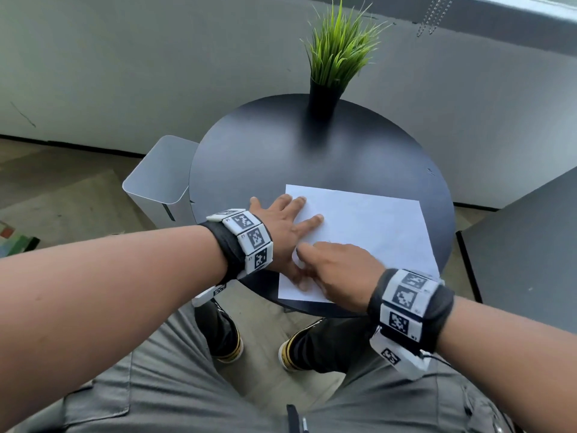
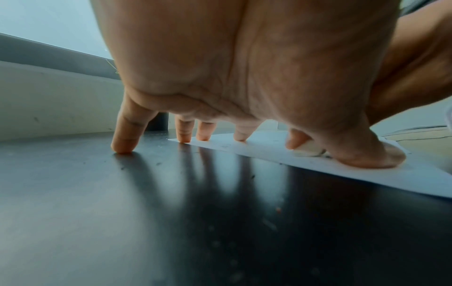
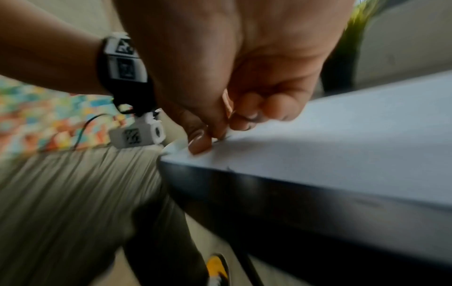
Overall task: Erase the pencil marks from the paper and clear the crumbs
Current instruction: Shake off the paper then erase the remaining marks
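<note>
A white sheet of paper (image 1: 368, 226) lies on the near side of the round black table (image 1: 265, 157). My left hand (image 1: 287, 220) presses flat on the paper's left edge with its fingers (image 2: 122, 143) spread and straight. My right hand (image 1: 327, 267) hovers over the sheet's near left corner and pinches a small white eraser (image 1: 297, 257), which touches the paper. In the left wrist view the eraser (image 2: 308, 151) sits right beside my left thumb. Faint pencil marks (image 1: 327, 242) show near the eraser. Small dark crumbs (image 2: 122, 167) speckle the tabletop. The right wrist view is blurred.
A grass plant in a black vase (image 1: 323, 101) stands at the table's far edge. A white bin (image 1: 159, 179) sits on the floor to the left of the table. A grey surface (image 1: 524, 245) borders the right. The paper's near corner reaches the table's edge.
</note>
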